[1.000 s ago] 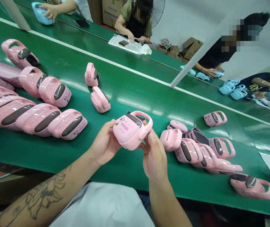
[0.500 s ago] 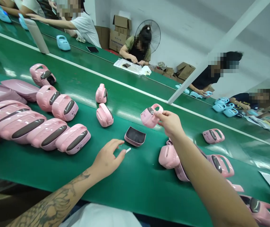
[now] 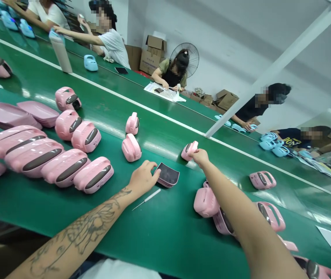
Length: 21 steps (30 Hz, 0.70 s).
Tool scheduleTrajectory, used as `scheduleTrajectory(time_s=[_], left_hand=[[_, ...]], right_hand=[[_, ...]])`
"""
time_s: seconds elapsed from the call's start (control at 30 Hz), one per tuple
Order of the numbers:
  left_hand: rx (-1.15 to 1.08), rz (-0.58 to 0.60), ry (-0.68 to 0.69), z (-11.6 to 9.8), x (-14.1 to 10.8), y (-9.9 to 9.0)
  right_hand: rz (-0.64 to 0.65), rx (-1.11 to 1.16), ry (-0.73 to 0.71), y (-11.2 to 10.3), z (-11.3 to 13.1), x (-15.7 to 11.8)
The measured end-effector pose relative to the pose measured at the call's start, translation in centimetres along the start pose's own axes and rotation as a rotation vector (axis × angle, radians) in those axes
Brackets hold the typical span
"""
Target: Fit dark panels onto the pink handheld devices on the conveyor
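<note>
Over a dozen pink plastic cases [image 3: 63,166] lie across the green conveyor tabletop [image 3: 159,236], and most already show a dark panel set into their tops. Two shallow pink trays [image 3: 39,113] at the far left and a rounded pink case [image 3: 206,202] right of centre show no panel from this angle, so those look unfinished, though the angle makes that uncertain. Near the middle of the belt, the left hand [image 3: 143,179] lies loosely curved, unclenched, its fingertips touching the edge of a small stack of dark-faced pink pieces [image 3: 167,174]. A slim white-handled pick [image 3: 148,198] lies just below that hand, untouched. The right hand [image 3: 200,157] reaches across to a small pink case [image 3: 189,151] near the belt's white divider strip [image 3: 165,112], its fingers over the case; whether they grip it or merely rest there, I cannot tell.
</note>
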State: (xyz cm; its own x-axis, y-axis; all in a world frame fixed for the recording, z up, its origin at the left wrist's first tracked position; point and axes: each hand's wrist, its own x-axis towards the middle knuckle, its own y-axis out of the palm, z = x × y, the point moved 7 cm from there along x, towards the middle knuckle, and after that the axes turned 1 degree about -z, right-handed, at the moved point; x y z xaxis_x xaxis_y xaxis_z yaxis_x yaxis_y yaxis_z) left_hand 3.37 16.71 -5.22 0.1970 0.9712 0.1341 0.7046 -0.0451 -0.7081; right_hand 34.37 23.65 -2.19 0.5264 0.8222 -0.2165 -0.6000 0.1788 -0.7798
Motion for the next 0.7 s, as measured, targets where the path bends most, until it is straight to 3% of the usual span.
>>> scheduleTrajectory(time_s=[0.1, 0.2, 0.3, 0.43, 0.57, 0.7], left_hand=[[0.010, -0.026, 0.025, -0.4, 1.8, 0.4], [0.010, -0.060, 0.064, -0.8, 2.7, 0.7], [-0.008, -0.111, 0.101, -1.3, 3.0, 0.7], [-0.068, -0.167, 0.143, -2.5, 3.1, 0.2], [-0.133, -0.202, 0.131, -3.4, 2.6, -1.2], [-0.275, -0.143, 0.016, -4.1, 2.0, -3.1]], right_hand=[[-0.026, 0.005, -0.073, -1.0, -0.1, -1.9], [-0.050, 0.046, -0.180, -1.6, 0.1, -5.6], [-0.015, 0.127, -0.255, -0.7, -0.5, -10.7], [-0.034, 0.336, -0.236, 1.2, -2.8, -15.8], [-0.088, 0.684, -0.134, 2.9, -5.1, -16.7], [0.173, 1.089, -0.085, 6.2, -3.9, -16.9]])
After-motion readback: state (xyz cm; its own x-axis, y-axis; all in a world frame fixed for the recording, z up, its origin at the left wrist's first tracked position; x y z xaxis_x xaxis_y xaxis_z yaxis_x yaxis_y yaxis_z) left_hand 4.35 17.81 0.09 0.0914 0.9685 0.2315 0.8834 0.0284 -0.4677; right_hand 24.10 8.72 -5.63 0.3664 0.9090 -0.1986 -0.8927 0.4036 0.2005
